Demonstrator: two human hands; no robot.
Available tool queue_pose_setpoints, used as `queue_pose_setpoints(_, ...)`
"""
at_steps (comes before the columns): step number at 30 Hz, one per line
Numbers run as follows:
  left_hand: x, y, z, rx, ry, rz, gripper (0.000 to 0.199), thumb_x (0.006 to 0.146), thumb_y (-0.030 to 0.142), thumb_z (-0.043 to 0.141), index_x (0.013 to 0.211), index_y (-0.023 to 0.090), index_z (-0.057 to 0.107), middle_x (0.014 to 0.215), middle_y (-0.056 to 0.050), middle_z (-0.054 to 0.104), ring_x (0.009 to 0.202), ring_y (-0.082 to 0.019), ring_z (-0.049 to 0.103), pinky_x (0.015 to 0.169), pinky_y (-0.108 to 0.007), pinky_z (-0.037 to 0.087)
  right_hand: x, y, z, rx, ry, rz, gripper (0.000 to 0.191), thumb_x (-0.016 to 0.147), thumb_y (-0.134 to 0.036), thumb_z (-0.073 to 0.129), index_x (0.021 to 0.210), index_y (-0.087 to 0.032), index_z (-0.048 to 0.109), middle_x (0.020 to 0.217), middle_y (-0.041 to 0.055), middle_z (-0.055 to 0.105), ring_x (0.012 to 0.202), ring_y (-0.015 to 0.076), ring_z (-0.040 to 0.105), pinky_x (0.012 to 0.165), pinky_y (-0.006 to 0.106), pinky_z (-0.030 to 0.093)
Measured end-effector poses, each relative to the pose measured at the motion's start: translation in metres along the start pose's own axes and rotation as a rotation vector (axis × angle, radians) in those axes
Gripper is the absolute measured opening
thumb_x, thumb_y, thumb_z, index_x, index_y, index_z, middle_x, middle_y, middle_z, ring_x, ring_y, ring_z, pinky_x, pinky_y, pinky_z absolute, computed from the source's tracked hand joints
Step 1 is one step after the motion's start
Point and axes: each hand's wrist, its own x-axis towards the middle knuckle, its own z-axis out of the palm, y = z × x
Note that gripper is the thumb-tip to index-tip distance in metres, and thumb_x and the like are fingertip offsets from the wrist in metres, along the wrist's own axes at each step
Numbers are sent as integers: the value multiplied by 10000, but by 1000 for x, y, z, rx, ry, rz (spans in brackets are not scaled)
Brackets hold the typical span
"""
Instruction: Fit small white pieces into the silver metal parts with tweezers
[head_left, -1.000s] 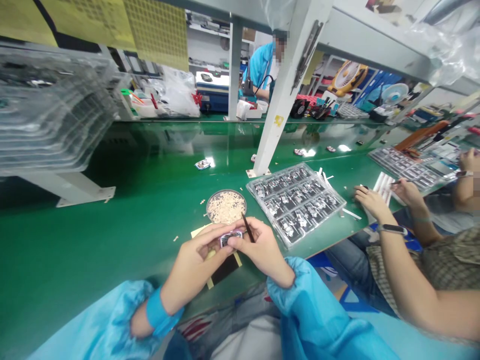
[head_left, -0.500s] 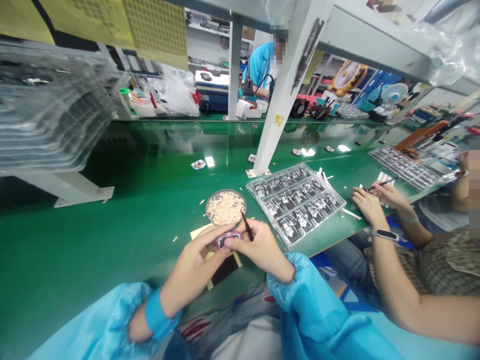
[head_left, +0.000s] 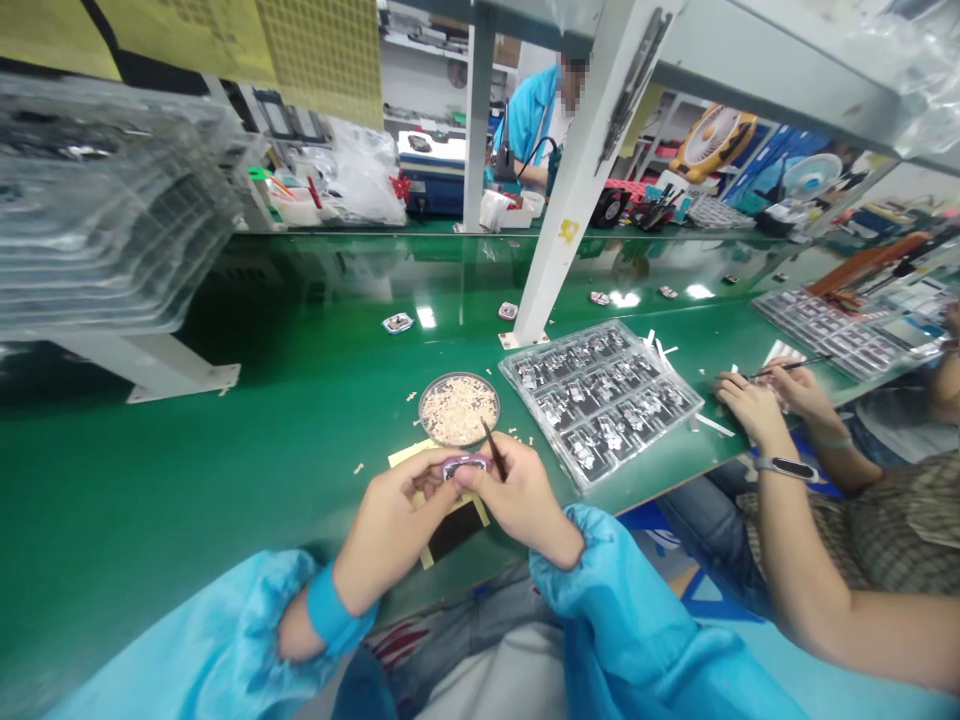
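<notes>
My left hand (head_left: 390, 515) is closed around the edge of a small purple-framed device casing (head_left: 463, 462), rounded at the corners with a dark and white inside. My right hand (head_left: 521, 497) has its thumb pressed on the same casing. A dark, thin tool, apparently tweezers (head_left: 493, 450), is also gripped there, pointing up and to the left. Just beyond my fingers stands a round dish (head_left: 424, 425) full of small pale and dark pieces. Under my hands lies a dark pad with yellow edges (head_left: 455, 535), partly covered.
To the right lies a clear compartment tray (head_left: 592, 480) of small parts. A white post (head_left: 559, 235) rises behind it. Similar casings (head_left: 397, 323) rest along the green bench (head_left: 300, 440). Stacked clear trays (head_left: 112, 230) stand left. A co-worker's hands (head_left: 757, 405) work at right.
The whole view has shifted slightly. My hands still hold the casing together, and its face now shows at a flatter angle. The co-worker's hand at the right has moved a little.
</notes>
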Motion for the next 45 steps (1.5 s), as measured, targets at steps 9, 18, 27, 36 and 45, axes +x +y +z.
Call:
queue_pose_setpoints(9, 3, -2, -2, -95, -22, -57, 323, 821, 391, 706, 1048, 163, 726, 1028, -87, 764, 899, -227, 716, 825, -333, 584, 3, 5, -7, -195, 71, -183, 225, 757, -326, 806, 857, -187, 660, 789, -1, 586, 731, 144, 528, 630, 251, 426)
queue_pose_setpoints(18, 2, -5, -2, 10, -22, -87, 366, 823, 388, 686, 1106, 157, 715, 965, -81, 758, 845, -231, 708, 785, -355, 578, 5, 4, -25, -214, 7, -305, 77, 895, -259, 647, 859, -193, 658, 912, 57, 649, 860, 185, 618, 760, 305, 506)
queue_pose_setpoints(27, 0, 3, -4, 205, 46, 41, 298, 841, 365, 661, 1059, 186, 759, 1011, -60, 776, 850, -214, 695, 690, -288, 553, 9, -9, -33, -243, 12, -375, 66, 909, -254, 646, 878, -197, 659, 912, 49, 646, 868, 182, 626, 790, 317, 505)
queue_pose_setpoints(36, 0, 2, -5, 297, 70, 125, 300, 841, 321, 645, 1081, 189, 767, 876, -29, 784, 671, -170, 660, 653, -272, 561, 7, -9, -34, -375, -184, -507, 139, 907, -306, 685, 1005, -215, 725, 902, 53, 626, 824, 175, 621, 721, 304, 510)
queue_pose_setpoints(45, 0, -8, -7, 378, 48, 194, 299, 870, 324, 628, 1132, 246, 750, 1149, -39, 756, 1045, -245, 687, 943, -355, 534, 7, -5, -33, -412, -189, -476, 172, 877, -286, 729, 1040, -232, 737, 934, 47, 641, 852, 178, 633, 751, 305, 513)
